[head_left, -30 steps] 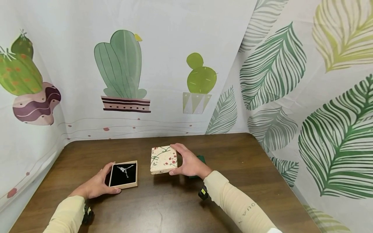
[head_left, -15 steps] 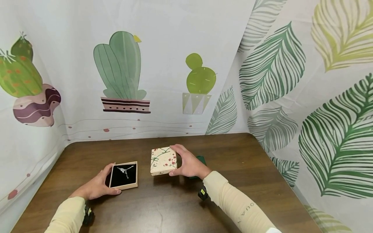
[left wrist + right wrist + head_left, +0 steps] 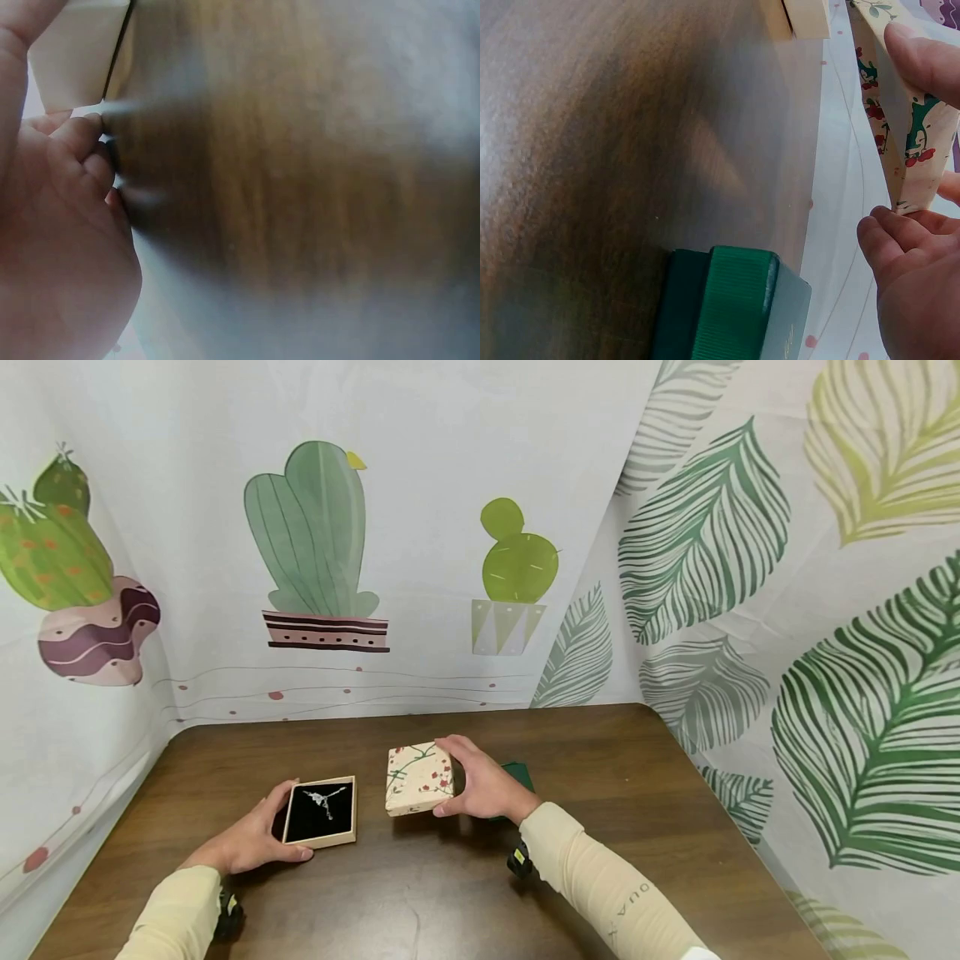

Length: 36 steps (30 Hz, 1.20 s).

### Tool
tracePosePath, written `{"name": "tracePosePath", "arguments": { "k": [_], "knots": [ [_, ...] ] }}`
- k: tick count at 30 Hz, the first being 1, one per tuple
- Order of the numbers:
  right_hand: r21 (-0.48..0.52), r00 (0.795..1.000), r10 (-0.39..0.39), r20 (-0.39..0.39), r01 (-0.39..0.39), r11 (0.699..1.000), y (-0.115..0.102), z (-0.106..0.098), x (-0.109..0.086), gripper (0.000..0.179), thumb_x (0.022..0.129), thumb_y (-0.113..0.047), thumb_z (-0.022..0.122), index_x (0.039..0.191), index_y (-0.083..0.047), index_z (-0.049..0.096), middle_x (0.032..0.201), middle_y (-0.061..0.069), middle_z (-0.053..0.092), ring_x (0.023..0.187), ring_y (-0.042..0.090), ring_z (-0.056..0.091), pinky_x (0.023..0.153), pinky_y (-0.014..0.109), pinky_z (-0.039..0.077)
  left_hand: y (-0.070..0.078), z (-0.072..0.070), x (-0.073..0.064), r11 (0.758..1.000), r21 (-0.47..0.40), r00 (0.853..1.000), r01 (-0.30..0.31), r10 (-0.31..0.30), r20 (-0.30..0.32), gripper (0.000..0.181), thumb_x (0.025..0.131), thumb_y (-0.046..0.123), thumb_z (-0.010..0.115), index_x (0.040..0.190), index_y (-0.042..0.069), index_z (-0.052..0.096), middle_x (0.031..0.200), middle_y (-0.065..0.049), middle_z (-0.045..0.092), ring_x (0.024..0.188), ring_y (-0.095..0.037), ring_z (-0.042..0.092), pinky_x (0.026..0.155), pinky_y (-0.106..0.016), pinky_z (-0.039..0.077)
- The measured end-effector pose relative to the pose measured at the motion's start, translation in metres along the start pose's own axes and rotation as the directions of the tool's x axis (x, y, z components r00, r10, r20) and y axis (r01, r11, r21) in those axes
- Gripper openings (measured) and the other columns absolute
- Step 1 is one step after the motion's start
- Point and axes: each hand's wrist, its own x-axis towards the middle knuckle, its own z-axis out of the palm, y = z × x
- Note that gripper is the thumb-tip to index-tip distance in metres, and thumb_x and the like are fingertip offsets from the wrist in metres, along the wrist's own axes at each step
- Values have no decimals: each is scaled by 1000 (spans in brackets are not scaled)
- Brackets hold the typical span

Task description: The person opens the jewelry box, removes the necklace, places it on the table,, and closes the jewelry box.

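Note:
On the left of the table, my left hand grips an open jewelry box base, thumb along its near side and fingers at the far left corner. A silver necklace lies on the black pad inside. My right hand holds a cream box lid with red flowers and green stems, pinched between thumb and fingers at its right side. The lid is tilted and raised over the table, just right of the base. From the right wrist, the lid's hollow underside shows in part.
Behind my right hand stands a dark green box, partly hidden by that hand; the right wrist view shows its ribbed green side. The brown wooden table ends at a printed white curtain with cacti and leaves.
The lid in my right hand has come slightly down and toward me, tilting a little more. My left hand and the box base stay in place.

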Motion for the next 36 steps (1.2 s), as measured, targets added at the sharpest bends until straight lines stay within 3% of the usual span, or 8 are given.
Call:
{"name": "tracePosePath", "arguments": {
  "k": [5,11,16,25,36],
  "knots": [
    [15,1000,6,15,-6,1000,1,2,1,107,75,-27,95,162,-11,35,165,10,35,146,28,44,118,49,41,0,0,1,1000,21,1000,-1,0,6,118,73,40,94,157,-4,25,153,-35,46,139,-46,46,101,-35,45],
    [3,999,24,27,-24,1000,1,5,1,107,75,-27,95,162,-11,34,167,12,33,149,29,42,118,49,41,-1,0,1,1000,7,1000,-2,2,2,118,72,40,94,157,-5,25,151,-34,48,137,-44,48,98,-23,42],
    [-36,999,30,31,-28,999,0,6,3,107,75,-27,95,162,-11,35,166,12,34,147,28,45,118,47,42,-1,1,1,1000,-9,1000,-3,3,0,118,72,37,95,156,-6,24,150,-34,50,134,-42,48,100,-24,41],
    [-129,999,9,43,-4,992,0,10,5,106,76,-29,94,161,-7,35,163,12,37,140,26,51,116,41,44,-1,1,0,999,-35,1000,-11,11,1,114,74,32,94,156,-6,24,150,-34,49,135,-42,48,95,-12,35],
    [-217,997,26,72,-10,976,-2,13,4,105,77,-33,92,162,-11,34,158,11,40,121,22,62,104,33,51,-1,0,1,1000,-9,1000,-1,1,-3,117,72,37,95,156,-4,25,149,-31,52,129,-36,52,97,-17,40]
  ]
}}
